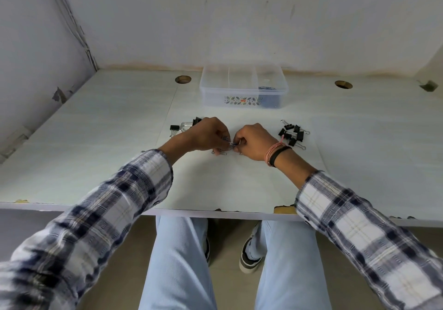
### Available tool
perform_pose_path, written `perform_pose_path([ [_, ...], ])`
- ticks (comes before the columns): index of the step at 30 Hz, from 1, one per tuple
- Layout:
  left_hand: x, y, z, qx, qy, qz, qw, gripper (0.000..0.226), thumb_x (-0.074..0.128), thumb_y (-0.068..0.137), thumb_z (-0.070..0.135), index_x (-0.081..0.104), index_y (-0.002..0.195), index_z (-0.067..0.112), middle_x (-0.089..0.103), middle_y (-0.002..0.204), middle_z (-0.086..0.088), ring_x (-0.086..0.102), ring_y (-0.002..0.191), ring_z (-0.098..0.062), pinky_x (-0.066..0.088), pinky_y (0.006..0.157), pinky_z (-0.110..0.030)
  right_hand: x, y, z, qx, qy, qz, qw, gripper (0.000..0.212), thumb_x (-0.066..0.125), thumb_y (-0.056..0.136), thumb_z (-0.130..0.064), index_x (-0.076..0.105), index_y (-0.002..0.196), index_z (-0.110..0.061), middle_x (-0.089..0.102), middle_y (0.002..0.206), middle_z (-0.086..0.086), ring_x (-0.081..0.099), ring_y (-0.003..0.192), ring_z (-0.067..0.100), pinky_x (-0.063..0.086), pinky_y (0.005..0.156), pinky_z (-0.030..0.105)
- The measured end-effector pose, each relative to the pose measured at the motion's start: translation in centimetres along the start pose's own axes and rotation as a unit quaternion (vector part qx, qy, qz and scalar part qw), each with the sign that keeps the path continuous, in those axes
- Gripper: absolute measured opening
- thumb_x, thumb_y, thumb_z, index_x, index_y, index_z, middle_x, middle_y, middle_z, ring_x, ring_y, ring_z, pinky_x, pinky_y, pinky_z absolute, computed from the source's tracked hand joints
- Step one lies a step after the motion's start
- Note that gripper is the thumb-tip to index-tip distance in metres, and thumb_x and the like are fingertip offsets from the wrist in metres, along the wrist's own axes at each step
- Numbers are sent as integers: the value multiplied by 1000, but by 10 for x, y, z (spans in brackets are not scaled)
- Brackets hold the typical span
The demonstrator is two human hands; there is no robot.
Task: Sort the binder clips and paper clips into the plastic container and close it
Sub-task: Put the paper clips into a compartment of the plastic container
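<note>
My left hand [208, 134] and my right hand [254, 141] meet at the middle of the table, both pinching small silvery paper clips [230, 143] between their fingertips. More paper clips [221, 152] lie on the table just under the hands. A heap of black binder clips [293, 133] lies to the right of my right hand. A few black binder clips [176, 127] lie to the left, partly hidden behind my left hand. The clear plastic container [243, 87] stands open further back, with a dark blue item in its right compartment.
The white table has two round cable holes [183, 79] [343, 84] near the back wall and chipped patches along its front edge [284, 210]. Walls close in behind and on the left. No lid is visible.
</note>
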State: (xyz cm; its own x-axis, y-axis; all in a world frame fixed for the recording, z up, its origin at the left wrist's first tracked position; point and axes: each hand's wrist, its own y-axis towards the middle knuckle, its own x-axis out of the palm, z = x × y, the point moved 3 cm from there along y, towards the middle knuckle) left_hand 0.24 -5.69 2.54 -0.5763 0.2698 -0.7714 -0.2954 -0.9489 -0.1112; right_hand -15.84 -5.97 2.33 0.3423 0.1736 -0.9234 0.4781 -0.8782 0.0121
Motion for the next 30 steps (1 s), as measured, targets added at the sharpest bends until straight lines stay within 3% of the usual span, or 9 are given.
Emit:
perform_pose_path([
  [3,-2,0,0,-12,-38,7,999,7,76,83,5,77,90,5,79,81,-10,76,66,-17,63,76,-35,-5,-1,2,-6,10,11,1000,17,72,86,-17,79,100,-9,76,92,12,69,83,25,50,78,24],
  [6,-10,4,5,-23,-87,16,996,8,79,84,7,77,91,2,78,83,-14,76,65,-17,62,69,-28,-15,-2,13,0,46,10,999,15,68,86,-12,81,82,-7,77,71,8,71,63,15,57,74,23],
  [9,-20,14,16,-17,-154,31,987,16,78,86,4,75,97,-8,74,83,-17,72,66,-19,59,65,-22,-27,2,37,58,174,10,983,9,73,84,-12,80,82,-7,77,71,7,75,62,14,61,70,25],
  [14,-37,58,39,-11,-226,81,971,20,78,86,2,72,98,-14,74,93,-26,71,76,-26,64,78,-33,-68,21,70,154,462,107,867,21,77,80,2,71,97,14,72,87,26,68,67,28,64,76,38],
  [17,-46,99,57,-32,-245,112,962,19,80,83,1,73,93,-13,75,90,-27,72,74,-29,64,83,-41,-96,47,92,183,460,170,852,16,80,77,3,73,89,11,72,86,27,69,68,30,64,74,39],
  [20,-51,139,77,-64,-234,132,961,20,81,80,1,74,91,-13,76,86,-25,77,75,-30,65,80,-41,-112,83,115,229,411,184,863,24,83,75,-1,73,93,11,74,85,24,73,68,29,64,74,39],
  [24,-50,174,93,-94,-199,122,968,14,80,80,-3,66,76,-3,73,77,-21,75,63,-24,63,60,-28,-123,118,131,255,347,144,891,21,76,82,-1,72,99,11,76,88,21,77,77,29,63,80,42],
  [26,-48,183,94,-103,-197,107,969,16,79,80,-4,66,88,-7,72,78,-21,74,60,-22,60,52,-24,-125,122,137,250,354,130,892,29,66,85,3,66,112,12,72,102,23,74,82,26,63,81,41],
  [30,-46,188,91,-110,-235,84,962,31,77,84,-4,63,110,-14,70,98,-29,78,78,-32,66,70,-35,-124,110,146,244,370,165,881,33,61,85,1,63,117,9,70,108,23,74,86,28,64,76,38],
])
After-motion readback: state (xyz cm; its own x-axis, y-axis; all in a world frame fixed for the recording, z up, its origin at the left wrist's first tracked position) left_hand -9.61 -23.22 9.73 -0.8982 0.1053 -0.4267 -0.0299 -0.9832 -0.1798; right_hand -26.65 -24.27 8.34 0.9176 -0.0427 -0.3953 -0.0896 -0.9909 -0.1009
